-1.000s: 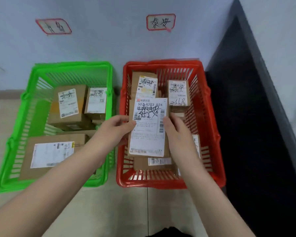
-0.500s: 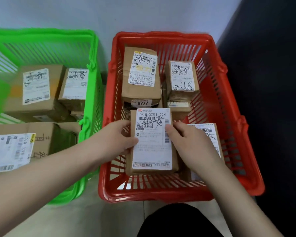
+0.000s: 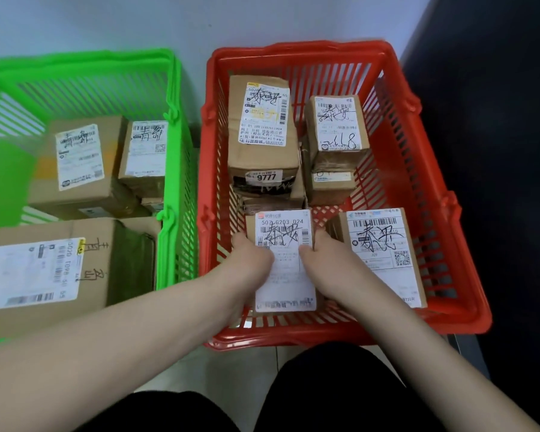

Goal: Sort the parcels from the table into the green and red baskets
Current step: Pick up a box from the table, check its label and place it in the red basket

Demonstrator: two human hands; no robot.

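Note:
A small cardboard parcel with a white shipping label lies low in the front of the red basket. My left hand grips its left edge and my right hand grips its right edge. Beside it on the right lies another labelled parcel. Two taller parcels stand at the back of the red basket, one on the left and one on the right. The green basket on the left holds three labelled boxes, the largest at the front.
Both baskets stand on a pale tiled floor against a light wall. A dark surface rises right of the red basket. My dark-clothed knees are at the bottom edge.
Both hands have lowered the parcel down into the front of the red basket. The view has moved closer and lower over the baskets.

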